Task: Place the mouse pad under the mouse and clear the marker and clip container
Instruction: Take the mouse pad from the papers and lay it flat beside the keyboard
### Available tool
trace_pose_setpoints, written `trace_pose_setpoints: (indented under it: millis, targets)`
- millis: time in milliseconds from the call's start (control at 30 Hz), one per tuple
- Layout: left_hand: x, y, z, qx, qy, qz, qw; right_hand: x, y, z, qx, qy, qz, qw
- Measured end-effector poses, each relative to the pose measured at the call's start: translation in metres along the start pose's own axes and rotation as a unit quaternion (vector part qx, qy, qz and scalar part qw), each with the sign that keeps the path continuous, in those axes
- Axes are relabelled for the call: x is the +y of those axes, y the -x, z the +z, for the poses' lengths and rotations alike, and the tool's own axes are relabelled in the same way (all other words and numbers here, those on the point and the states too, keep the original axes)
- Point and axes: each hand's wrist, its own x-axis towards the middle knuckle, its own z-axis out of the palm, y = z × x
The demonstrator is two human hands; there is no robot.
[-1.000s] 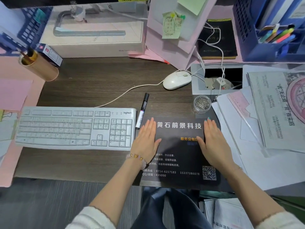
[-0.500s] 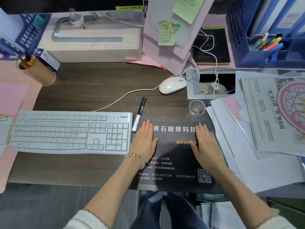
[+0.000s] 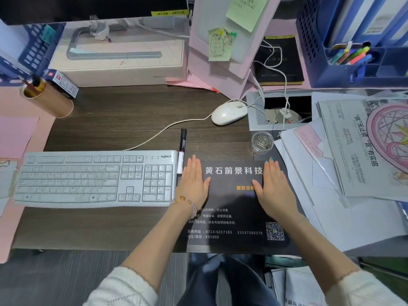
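A black mouse pad (image 3: 231, 208) with white printed text lies at the desk's front edge, right of the keyboard. My left hand (image 3: 194, 184) rests flat on its left part and my right hand (image 3: 273, 191) flat on its right part, fingers together, gripping nothing. A white corded mouse (image 3: 228, 112) sits on bare desk beyond the pad. A black-and-white marker (image 3: 182, 151) lies between keyboard and pad, just past my left fingertips. A clear round clip container (image 3: 261, 142) full of paper clips stands at the pad's far right corner.
A white keyboard (image 3: 95, 177) lies to the left. A gold pen cup (image 3: 47, 99) stands at far left, a white box (image 3: 123, 62) at the back. Loose papers (image 3: 357, 151) pile on the right, beside a desk cable opening (image 3: 284, 111) and blue organiser (image 3: 353, 51).
Both hands stay flat on the mouse pad. The view has tilted slightly, so everything sits a little lower in frame. Marker, clip container and mouse have not moved.
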Motion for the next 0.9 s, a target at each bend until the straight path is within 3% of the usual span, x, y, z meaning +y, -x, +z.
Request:
trace_pose_setpoints:
  millis: [167,367,567,900]
  targets:
    - [0.002,0.012,-0.003,0.022,0.018,0.013,0.999,0.001,0.012,0.001,0.027,-0.028,0.030,0.999]
    - [0.007,0.061,0.029,0.032,-0.006,0.040,0.999,-0.009,0.072,0.024,0.018,0.010,-0.052,0.998]
    - [-0.006,0.077,0.047,0.045,-0.079,0.050,0.995,0.002,0.088,0.048,0.027,0.064,-0.055,0.996]
    - [-0.023,0.089,0.051,0.084,-0.071,0.061,0.992,0.025,0.093,0.044,0.039,0.053,-0.043,0.997]
